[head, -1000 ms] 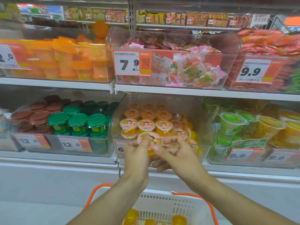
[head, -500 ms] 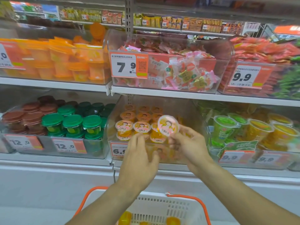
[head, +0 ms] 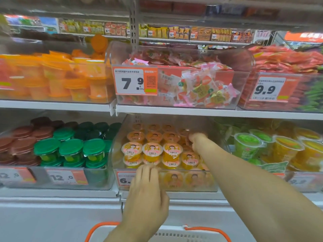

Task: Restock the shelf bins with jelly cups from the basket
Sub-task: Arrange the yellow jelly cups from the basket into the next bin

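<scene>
Three front rows of jelly cups (head: 152, 151) already fill the clear middle bin (head: 167, 180) on the lower shelf, stacked two layers high at the front. Landmark: that bin.

Right hand (head: 196, 139) is deep inside the bin, at its back right, fingers curled down among the cups there. Can't tell whether it's grasping a cup or has just let one go; the fingertips are hidden. Call that grip unknown.

Left hand (head: 148, 186) is at the bin's front wall, fingers straight and relaxed, tips touching the top edge over the price tag (head: 125, 179). Grip released, holding nothing.

Basket (head: 174, 233) sits directly below the bin, only its orange handles and white rim in frame, contents out of view. So remaining stock: unknown.

Progress estimate: bin looks mostly full on the left and centre; the right rear corner is lower and is where the gap seems to be. Likely near the end for this bin. Neighbouring bins left (green-lidded cups (head: 70, 149)) and right (green and yellow cups (head: 248, 145)) look stocked with other products.
</scene>
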